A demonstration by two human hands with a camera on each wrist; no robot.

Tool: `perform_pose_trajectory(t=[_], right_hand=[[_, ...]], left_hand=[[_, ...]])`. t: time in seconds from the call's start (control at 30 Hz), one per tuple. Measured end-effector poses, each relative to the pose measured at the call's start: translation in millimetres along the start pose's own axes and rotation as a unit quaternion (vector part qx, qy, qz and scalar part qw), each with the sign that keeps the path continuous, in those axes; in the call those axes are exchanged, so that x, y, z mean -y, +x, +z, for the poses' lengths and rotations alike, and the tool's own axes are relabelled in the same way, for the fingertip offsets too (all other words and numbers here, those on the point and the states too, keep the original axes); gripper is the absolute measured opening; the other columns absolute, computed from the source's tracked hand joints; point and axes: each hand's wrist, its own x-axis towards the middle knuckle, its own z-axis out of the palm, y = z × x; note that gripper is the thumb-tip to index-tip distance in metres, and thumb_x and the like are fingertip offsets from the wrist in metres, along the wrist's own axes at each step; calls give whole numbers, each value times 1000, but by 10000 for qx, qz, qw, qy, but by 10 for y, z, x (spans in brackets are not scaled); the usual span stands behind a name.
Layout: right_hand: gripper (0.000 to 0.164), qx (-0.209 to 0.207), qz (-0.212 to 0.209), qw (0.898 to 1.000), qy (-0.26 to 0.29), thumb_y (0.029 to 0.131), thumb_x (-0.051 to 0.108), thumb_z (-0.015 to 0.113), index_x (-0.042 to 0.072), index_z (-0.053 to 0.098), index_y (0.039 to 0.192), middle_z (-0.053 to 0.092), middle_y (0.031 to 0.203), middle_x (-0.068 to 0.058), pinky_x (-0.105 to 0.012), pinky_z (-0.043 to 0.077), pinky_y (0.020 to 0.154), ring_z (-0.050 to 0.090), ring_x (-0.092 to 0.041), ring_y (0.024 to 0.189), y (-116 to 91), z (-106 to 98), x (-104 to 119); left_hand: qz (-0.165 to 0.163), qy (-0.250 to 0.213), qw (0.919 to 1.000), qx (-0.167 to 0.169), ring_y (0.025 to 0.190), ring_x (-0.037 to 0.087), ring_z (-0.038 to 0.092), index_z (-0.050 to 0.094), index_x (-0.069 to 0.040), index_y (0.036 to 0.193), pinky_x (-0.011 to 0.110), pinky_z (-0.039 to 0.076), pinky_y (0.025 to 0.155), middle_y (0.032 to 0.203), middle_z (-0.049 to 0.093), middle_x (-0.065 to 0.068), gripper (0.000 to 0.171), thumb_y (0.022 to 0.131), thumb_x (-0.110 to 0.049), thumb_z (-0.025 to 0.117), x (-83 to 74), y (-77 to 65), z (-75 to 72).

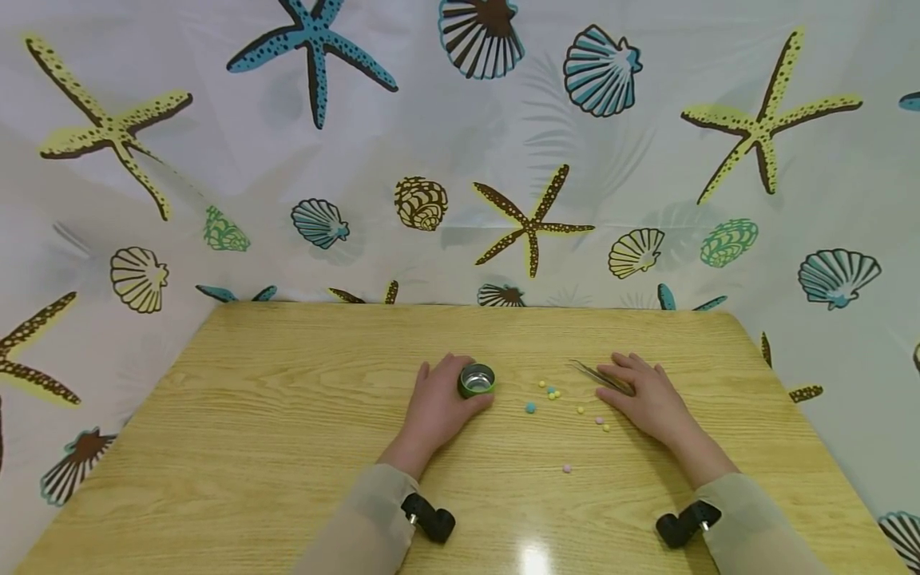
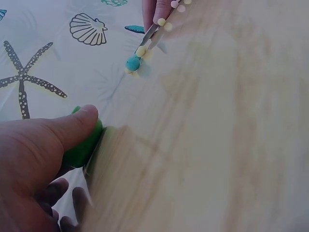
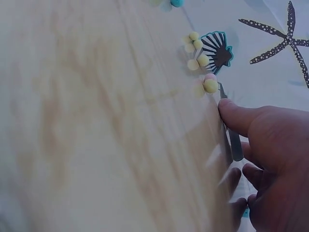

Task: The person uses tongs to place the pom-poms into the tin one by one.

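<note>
One small round cup (image 1: 477, 383) is held by the left hand (image 1: 440, 403); its outer wall is coloured green, and its inside is made shiny, like metal. The cup stands upright, and its side is clasped between the thumb and the curved fingers. One pair of tweezers (image 1: 591, 371), thin, grey and metallic, with a bent point, is pinched between the thumb and the fingers of the right hand (image 1: 650, 399). Whether the tweezers are lifted from the wood or rested on it cannot be told. The two hands are seen well apart, and the bent point is directed towards the far side of the table.

Between the hands, nine little balls with a smooth look are scattered: five yellow balls (image 1: 580, 410), two blue balls (image 1: 530, 408) and two pink balls (image 1: 567, 469). One of the blue balls is visibly larger, and one pink ball is found nearer to the person than all the others.

All is placed on one table (image 1: 287, 447) with a yellowish wood grain. Behind it, a pale cloth (image 1: 402, 136) is printed with starfish and ribbed shells. Two light sleeves (image 1: 374, 519) are worn, and at each wrist one black device (image 1: 434, 523) is fastened.
</note>
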Motion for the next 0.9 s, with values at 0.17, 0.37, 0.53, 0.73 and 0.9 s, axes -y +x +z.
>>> perform_pose_trajectory(t=[0.17, 0.37, 0.53, 0.73, 0.9], right_hand=[[47, -45, 105, 9998, 138, 107, 24, 77, 1, 70, 147, 47, 165, -30, -74, 12, 129, 32, -54, 159, 3, 5, 0], [44, -145, 256, 9991, 309, 107, 25, 77, 2, 73, 144, 48, 165, -29, -73, 12, 130, 32, -53, 159, 5, 5, 14], [39, -261, 379, 9979, 460, 106, 23, 78, 2, 76, 139, 50, 164, -28, -71, 11, 131, 34, -51, 159, 16, 14, 30], [34, -388, 493, 9967, 510, 106, 20, 78, 2, 79, 134, 51, 163, -28, -69, 12, 132, 35, -50, 158, 32, 35, 29], [30, -491, 646, 9957, 440, 105, 19, 78, 3, 81, 130, 53, 162, -26, -67, 14, 132, 37, -49, 158, 47, 57, 44]], left_hand=[[-3, -44, 10000, 54, 158, 43, 42, 66, -2, 143, 62, 12, 134, 148, 67, 18, 59, 97, -29, 90, -25, -19, 24], [35, -69, 10000, 59, 158, 43, 42, 66, -2, 143, 61, 12, 135, 147, 68, 18, 60, 95, -29, 91, -46, -45, 31], [133, -76, 9999, 63, 158, 43, 42, 67, -3, 142, 62, 13, 134, 147, 68, 18, 60, 95, -30, 92, -34, -62, 50], [267, -62, 9996, -23, 156, 45, 43, 68, -3, 141, 65, 16, 133, 145, 69, 18, 59, 94, -31, 92, -20, -61, 68], [268, -3, 9996, -25, 157, 43, 43, 67, -4, 143, 63, 15, 134, 146, 69, 17, 62, 95, -33, 92, -21, -62, 79]])
